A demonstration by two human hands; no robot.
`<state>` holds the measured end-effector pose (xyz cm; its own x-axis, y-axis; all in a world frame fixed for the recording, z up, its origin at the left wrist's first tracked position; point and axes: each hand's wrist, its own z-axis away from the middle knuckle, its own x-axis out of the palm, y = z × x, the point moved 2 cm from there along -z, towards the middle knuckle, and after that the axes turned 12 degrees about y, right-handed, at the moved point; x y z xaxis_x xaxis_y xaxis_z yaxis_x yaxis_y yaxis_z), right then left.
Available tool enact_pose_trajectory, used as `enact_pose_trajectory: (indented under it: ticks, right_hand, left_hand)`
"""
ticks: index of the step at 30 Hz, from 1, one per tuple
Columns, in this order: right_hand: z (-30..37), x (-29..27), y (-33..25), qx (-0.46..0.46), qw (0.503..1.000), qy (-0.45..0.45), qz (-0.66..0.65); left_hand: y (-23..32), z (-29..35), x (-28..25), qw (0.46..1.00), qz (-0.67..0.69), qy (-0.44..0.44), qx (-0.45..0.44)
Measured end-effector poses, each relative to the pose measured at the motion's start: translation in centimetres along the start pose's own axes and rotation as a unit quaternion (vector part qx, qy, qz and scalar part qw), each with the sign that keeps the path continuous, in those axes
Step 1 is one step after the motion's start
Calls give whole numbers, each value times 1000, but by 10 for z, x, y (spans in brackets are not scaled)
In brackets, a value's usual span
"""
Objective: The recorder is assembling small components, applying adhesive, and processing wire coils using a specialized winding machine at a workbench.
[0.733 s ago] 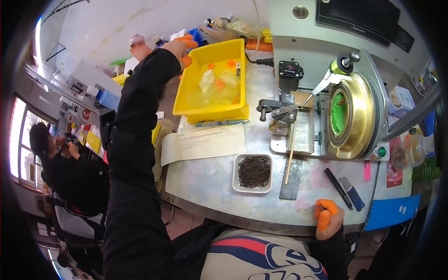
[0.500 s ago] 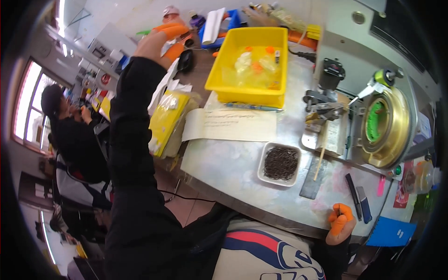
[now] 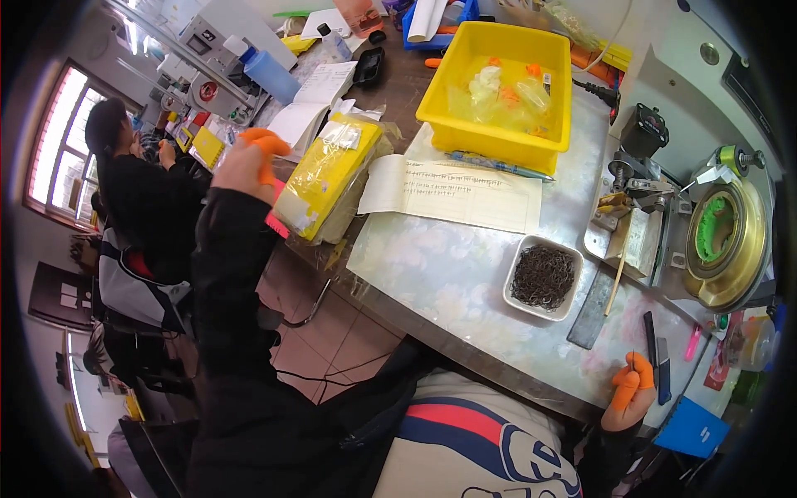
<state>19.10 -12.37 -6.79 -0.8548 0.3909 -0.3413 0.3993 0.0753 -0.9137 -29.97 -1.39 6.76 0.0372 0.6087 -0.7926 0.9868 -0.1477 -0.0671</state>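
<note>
My left hand [image 3: 249,164], orange covers on its fingers, is raised beside a yellow pack in clear wrap [image 3: 325,178] at the table's left edge. Its fingers are curled together; what they hold, if anything, is hidden. A pink strip [image 3: 278,222] shows just below it, and I cannot tell whether the hand touches it. My right hand [image 3: 628,396], also with orange finger covers, is closed at the table's front right edge; its grip hides what is inside. Near it lie a slim black tool [image 3: 650,334] and a blue-handled tool [image 3: 662,373].
A white dish of thin, dark, curled pieces [image 3: 577,309] stands mid-table beside a grey flat bar [image 3: 585,332]. Behind are a handwritten sheet [image 3: 465,195] and a yellow bin [image 3: 490,143] with bagged bits. A machine with a brass ring [image 3: 721,286] stands right. Another person [image 3: 145,212] sits far left.
My left hand has come back from the far left of the table to beside the yellow pack. The view has shifted left. My right hand stays closed at the front edge.
</note>
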Motion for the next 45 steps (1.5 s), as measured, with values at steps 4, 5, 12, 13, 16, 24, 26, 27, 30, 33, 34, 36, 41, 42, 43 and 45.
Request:
enact_pose_trajectory:
  ticks: [4, 5, 12, 13, 16, 24, 26, 27, 30, 33, 34, 36, 41, 42, 43, 45]
  right_hand:
    - [-7, 12, -20, -88, 985, 4, 150]
    - [-15, 16, -26, -123, 976, -15, 178]
    - [-19, 1, -79, -287, 922, 2, 259]
    - [-21, 3, -83, -278, 930, -9, 240]
    - [-34, 20, -90, -169, 982, -70, 49]
    - [-102, 64, -11, 158, 923, -25, -351]
    - [-118, 64, 2, 180, 909, 38, -374]
    - [-124, 66, 8, 203, 887, 93, -404]
    - [-146, 62, 43, 129, 897, 86, -413]
    - [-153, 54, 48, 107, 909, 112, -386]
    - [-153, 52, 45, 121, 907, 162, -368]
    - [-154, 56, 47, 91, 910, 108, -389]
    - [-161, 40, 71, 0, 917, 35, -398]
    - [-161, 42, 66, 27, 915, 73, -395]
    - [-162, 42, 66, 26, 914, 69, -399]
    - [-163, 43, 67, 31, 912, 49, -407]
  left_hand:
    - [7, 24, -18, 986, 26, -155, -51]
    - [17, 29, -28, 975, -51, -207, -55]
    - [96, -27, -10, 969, 169, 182, 13]
    - [117, -34, -5, 958, 243, 151, -10]
    - [179, -43, 42, 959, 284, 7, -22]
    - [253, -63, 116, 843, 465, -256, -91]
    - [264, -59, 132, 802, 523, -271, -96]
    - [270, -56, 140, 802, 524, -270, -99]
    - [282, -51, 154, 665, 696, -246, -116]
    - [276, -65, 129, 616, 656, -406, -159]
    - [278, -64, 130, 590, 672, -416, -168]
    - [287, -55, 150, 565, 714, -373, -177]
    - [300, -48, 161, 597, 755, -217, -162]
    - [274, -65, 121, 687, 657, -261, -167]
    - [274, -67, 117, 690, 655, -257, -168]
    - [273, -69, 110, 797, 571, -167, -100]
